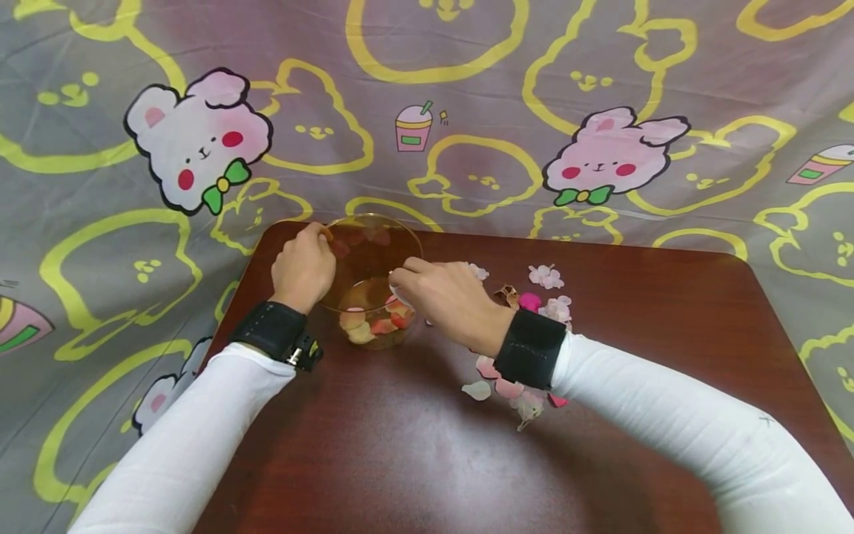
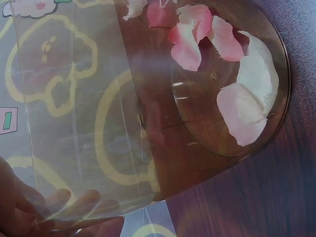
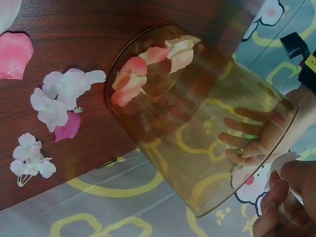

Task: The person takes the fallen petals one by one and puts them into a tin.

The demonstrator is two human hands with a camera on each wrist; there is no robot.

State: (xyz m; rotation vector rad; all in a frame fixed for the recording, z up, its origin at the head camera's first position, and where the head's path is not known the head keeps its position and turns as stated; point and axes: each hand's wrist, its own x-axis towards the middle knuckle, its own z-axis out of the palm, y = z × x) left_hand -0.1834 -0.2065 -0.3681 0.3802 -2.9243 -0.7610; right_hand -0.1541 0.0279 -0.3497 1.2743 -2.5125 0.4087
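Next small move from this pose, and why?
Probably loosen the right hand so the white petal drops into the amber jar: the fingers pinch that petal at the jar's mouth, the left hand holds the jar near its rim, and other petals already lie at the bottom.

The right hand [image 3: 286,205] is pinching a pale petal [image 3: 282,163] beside the mouth of an amber transparent vessel [image 3: 170,168]. The left hand [image 3: 257,136] is holding the vessel near its rim, fingers showing through the wall. Coral and cream petals [image 3: 129,81] are lying at the vessel's bottom. White blossoms [image 3: 64,90] and a magenta petal [image 3: 69,127] are lying on the brown tabletop [image 3: 64,29], near the base.
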